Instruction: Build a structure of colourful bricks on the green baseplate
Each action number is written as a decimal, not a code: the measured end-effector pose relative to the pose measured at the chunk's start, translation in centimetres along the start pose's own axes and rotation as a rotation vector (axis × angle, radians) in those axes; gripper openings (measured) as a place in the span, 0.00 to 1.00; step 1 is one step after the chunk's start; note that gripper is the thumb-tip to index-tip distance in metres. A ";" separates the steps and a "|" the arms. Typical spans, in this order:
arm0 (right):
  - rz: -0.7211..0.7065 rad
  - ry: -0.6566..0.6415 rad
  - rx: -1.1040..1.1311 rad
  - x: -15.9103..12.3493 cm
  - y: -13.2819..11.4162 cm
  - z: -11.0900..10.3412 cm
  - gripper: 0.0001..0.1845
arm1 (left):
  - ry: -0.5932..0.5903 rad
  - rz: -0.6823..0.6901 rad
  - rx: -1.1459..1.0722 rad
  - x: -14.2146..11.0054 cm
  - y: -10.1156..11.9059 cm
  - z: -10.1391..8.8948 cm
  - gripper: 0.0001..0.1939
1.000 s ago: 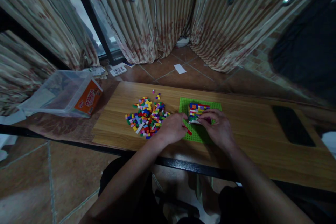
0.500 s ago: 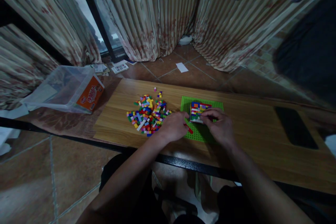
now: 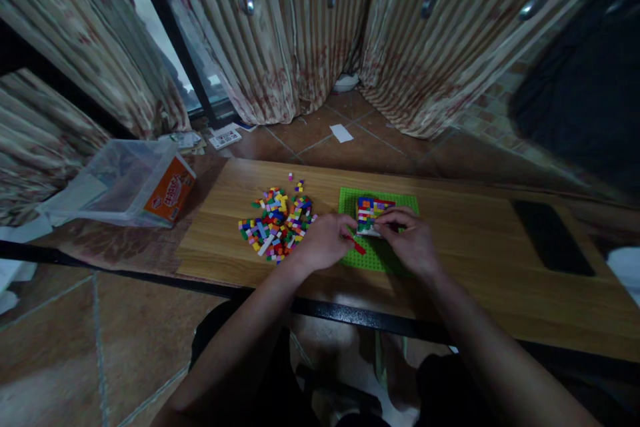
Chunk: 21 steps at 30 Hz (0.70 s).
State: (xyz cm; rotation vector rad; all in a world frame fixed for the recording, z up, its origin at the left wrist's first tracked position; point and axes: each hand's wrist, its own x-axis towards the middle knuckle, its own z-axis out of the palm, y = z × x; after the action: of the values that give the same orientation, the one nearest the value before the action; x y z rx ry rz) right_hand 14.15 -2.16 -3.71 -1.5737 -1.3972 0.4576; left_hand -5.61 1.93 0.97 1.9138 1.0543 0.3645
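Note:
A small block of stacked toy bricks (image 3: 368,209), in many colours with a white front edge, sits on a green studded baseplate (image 3: 403,200). My left hand (image 3: 326,241) is closed at the baseplate's left edge. From its fingers a narrow red piece (image 3: 357,247) slants out over the plate; its exact kind is unclear. On the other side, my right hand (image 3: 409,239) pinches thumb and forefinger together against the right front part of the stack. Whatever lies between those fingertips is hidden.
A heap of loose coloured bricks (image 3: 267,230) lies left of my left hand, with a few strays behind it. Further left stands a clear plastic bin (image 3: 125,180) with an orange label. A dark flat slab (image 3: 553,237) rests on the wooden table (image 3: 465,267) at right.
The whole view has shifted slightly. My left hand's red piece has moved a little relative to the baseplate. My right hand keeps its pinch at the brick stack.

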 end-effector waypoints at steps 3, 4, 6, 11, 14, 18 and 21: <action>0.000 -0.023 0.000 -0.3 -1.0 -1.1 0.08 | 0.018 0.015 -0.165 0.1 -0.4 -0.1 0.13; -0.014 -0.037 0.001 -0.5 -1.4 -1.5 0.09 | 0.028 0.027 -0.218 0.2 -0.5 -0.1 0.12; -0.056 -0.094 -0.009 -0.9 -2.3 -2.4 0.10 | 0.052 0.063 -0.305 0.2 -0.4 0.0 0.11; -0.090 -0.266 -0.022 -1.7 -3.4 -3.0 0.14 | 0.135 0.130 -0.393 0.3 0.6 0.9 0.10; -0.098 -0.278 -0.015 -1.5 -3.1 -2.9 0.12 | 0.186 0.165 -0.366 0.5 1.1 1.6 0.09; -0.127 -0.193 -0.094 -0.8 -1.9 -4.1 0.11 | 0.270 0.160 -0.253 0.6 0.9 1.5 0.16; -0.143 -0.132 -0.166 -0.5 -1.3 -4.9 0.10 | 0.319 0.070 -0.125 0.7 0.2 0.9 0.19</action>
State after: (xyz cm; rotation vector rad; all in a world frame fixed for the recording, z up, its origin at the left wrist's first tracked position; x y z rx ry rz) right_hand 17.11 -4.68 -0.45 -1.5848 -1.6721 0.3728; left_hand -4.55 1.94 0.51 1.8210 1.1405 0.7775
